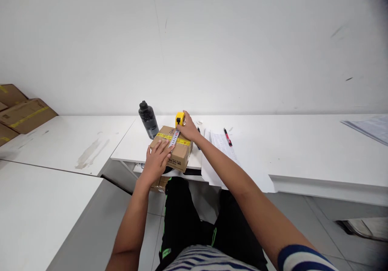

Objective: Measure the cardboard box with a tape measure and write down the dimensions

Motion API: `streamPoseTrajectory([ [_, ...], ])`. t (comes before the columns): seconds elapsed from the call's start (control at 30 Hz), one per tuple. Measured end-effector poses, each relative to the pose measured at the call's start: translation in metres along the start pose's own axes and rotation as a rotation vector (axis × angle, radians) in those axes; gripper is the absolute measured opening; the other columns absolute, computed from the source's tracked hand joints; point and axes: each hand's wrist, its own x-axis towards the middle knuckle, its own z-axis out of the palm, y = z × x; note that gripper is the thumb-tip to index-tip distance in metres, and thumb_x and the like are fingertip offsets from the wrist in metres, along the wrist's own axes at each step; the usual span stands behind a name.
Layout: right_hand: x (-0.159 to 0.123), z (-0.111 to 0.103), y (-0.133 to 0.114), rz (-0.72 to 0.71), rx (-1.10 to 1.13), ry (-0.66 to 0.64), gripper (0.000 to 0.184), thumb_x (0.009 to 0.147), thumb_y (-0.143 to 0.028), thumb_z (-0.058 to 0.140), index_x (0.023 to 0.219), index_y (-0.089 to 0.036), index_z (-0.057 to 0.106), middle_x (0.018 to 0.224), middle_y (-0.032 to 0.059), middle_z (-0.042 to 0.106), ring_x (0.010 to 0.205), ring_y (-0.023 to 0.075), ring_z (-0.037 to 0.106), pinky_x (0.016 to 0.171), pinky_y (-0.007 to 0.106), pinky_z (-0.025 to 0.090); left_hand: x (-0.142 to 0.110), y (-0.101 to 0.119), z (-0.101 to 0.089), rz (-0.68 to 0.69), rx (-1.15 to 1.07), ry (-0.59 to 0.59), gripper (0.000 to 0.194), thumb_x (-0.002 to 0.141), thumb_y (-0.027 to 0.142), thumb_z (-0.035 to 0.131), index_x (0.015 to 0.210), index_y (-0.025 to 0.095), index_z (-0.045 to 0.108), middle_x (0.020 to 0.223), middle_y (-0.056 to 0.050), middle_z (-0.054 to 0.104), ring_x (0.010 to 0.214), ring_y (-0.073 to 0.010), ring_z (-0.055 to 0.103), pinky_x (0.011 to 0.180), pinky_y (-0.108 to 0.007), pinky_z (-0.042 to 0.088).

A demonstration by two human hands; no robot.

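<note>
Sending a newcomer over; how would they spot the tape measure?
On the white desk, the left hand rests on a cardboard box. At the box's far edge, the right hand holds the tape measure: chunky yellow case, unlike the flat packing tape.

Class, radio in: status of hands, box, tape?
Right hand gripping tape measure, blade out across box. Left hand on box. Bottle close behind, clear of blade.

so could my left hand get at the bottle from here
Probably yes: the bottle stands just past the box that the left hand rests on, with only a low box corner between.
</note>
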Motion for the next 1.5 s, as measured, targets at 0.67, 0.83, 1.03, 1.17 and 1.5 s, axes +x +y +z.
streamPoseTrajectory([
  [0.67,0.0,-0.003,0.0,0.044,-0.001,0.036,0.083,0.07,-0.026,0.062,0.147,-0.022,0.032,0.151,0.014,0.042,0.135,0.0293,0.046,0.115,0.048,0.037,-0.002,0.002,0.005,-0.024,0.003,0.029,0.045,0.103,0.033,0.033,0.144,0.037,0.052,0.157,-0.002,0.045,0.149,-0.0275,0.034,0.119,-0.063,0.022],
  [0.83,-0.001,-0.003,0.0,0.028,0.0,0.048,0.08,0.07,-0.026,0.062,0.145,-0.023,0.034,0.146,0.0138,0.046,0.13,0.0281,0.05,0.113,0.049,0.039,-0.002,0.003,0.004,-0.026,-0.002,0.027,0.046,0.103,0.033,0.033,0.145,0.036,0.051,0.157,-0.003,0.045,0.149,-0.0273,0.033,0.12,-0.062,0.021],
  [1.03,0.0,-0.004,0.001,0.01,0.059,0.1,0.079,0.07,-0.025,0.065,0.144,-0.021,0.037,0.146,0.0146,0.046,0.133,0.0269,0.047,0.112,0.046,0.04,0.0,0.003,0.002,-0.026,0.005,0.015,0.047,0.098,0.041,0.048,0.144,0.035,0.052,0.157,-0.003,0.044,0.15,-0.0294,0.033,0.12,-0.061,0.021],
  [1.17,-0.025,-0.01,-0.011,-0.082,0.156,0.168,0.08,0.076,-0.037,0.065,0.147,-0.025,0.031,0.153,0.0145,0.037,0.124,0.0254,0.054,0.098,0.041,0.053,-0.01,0.005,0.003,-0.019,0.025,0.133,0.04,0.099,0.037,0.049,0.137,0.035,0.058,0.147,-0.003,0.057,0.143,-0.0272,0.044,0.121,-0.061,0.019],
  [1.5,-0.192,-0.038,-0.034,-0.151,0.388,0.419,0.073,0.063,-0.038,0.085,0.12,-0.034,0.039,0.131,0.0088,0.045,0.112,0.0235,0.062,0.088,0.039,0.058,-0.063,0.081,0.004,0.189,0.0,0.499,0.021,0.095,0.023,0.054,0.113,0.028,0.064,0.109,-0.003,0.078,0.106,-0.0182,0.07,0.122,-0.053,0.025],
])
